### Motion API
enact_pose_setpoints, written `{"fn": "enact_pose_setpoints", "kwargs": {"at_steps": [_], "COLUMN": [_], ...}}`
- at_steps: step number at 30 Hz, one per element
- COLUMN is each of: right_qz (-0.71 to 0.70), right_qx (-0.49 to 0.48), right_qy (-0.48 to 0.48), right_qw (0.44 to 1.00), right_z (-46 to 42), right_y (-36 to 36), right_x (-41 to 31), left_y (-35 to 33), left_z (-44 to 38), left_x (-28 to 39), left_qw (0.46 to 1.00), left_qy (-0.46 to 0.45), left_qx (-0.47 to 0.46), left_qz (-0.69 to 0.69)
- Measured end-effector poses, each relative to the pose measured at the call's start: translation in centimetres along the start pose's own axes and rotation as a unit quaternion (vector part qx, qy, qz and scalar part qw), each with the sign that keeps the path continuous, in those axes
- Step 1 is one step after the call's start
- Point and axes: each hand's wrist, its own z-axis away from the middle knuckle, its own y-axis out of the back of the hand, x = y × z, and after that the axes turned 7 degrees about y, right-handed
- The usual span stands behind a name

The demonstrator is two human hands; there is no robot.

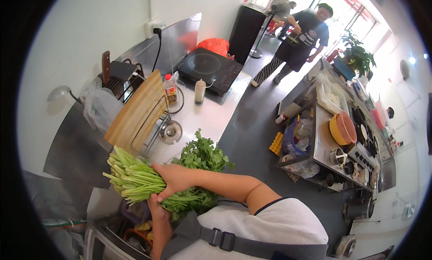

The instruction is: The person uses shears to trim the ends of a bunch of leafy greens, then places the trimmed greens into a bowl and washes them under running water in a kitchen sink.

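A thick bunch of leafy green herbs (135, 180), resembling coriander or Chinese celery, lies across both my hands. Its pale cut stalks point left, and the dark leaves (204, 153) spread out to the right. My right hand (177, 179) is wrapped over the stalks from above. From below, my left hand (158, 207) grips the same bunch, its fingers partly hidden by the stalks. Just beyond the stalk ends stands a wooden cutting board (135, 113) in a wire rack. A glass lid (170, 131) sits on the steel counter (211, 120) near the leaves.
An induction cooker (209, 69), a squeeze bottle (199, 91) and a red-capped bottle (170, 89) stand on the counter. Below my hands is an orange container (136, 238). Across the aisle is a loaded steel table (322, 148). Another person (300, 37) stands in the aisle.
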Motion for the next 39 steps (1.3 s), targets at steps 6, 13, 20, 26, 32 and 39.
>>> {"fn": "enact_pose_setpoints", "kwargs": {"at_steps": [6, 13, 20, 26, 32, 39], "right_qz": [-0.033, -0.153, -0.098, -0.026, 0.079, 0.353], "right_qx": [-0.077, -0.259, -0.419, -0.533, -0.679, -0.633], "right_qy": [0.02, 0.052, 0.203, 0.228, 0.182, 0.26], "right_qw": [0.996, 0.952, 0.88, 0.814, 0.707, 0.638], "right_z": [-1.5, -7.8, -14.2, -18.0, -20.1, -22.1], "right_y": [-3.0, -11.7, -27.8, -50.4, -70.2, -76.3], "right_x": [-1.3, -7.4, -22.7, -32.1, -30.9, -23.8], "left_y": [-0.9, 2.2, 11.7, 25.3, 40.6, 46.8], "left_z": [5.0, 13.0, 27.4, 41.0, 47.5, 48.7], "left_x": [1.7, 6.4, 11.9, 15.3, 10.1, 3.7], "left_qw": [0.986, 0.969, 0.854, 0.787, 0.733, 0.759], "left_qy": [0.06, -0.147, -0.351, -0.365, -0.299, -0.027], "left_qx": [0.159, 0.19, 0.376, 0.412, 0.508, 0.591], "left_qz": [0.0, 0.058, 0.069, 0.281, 0.339, 0.27]}}
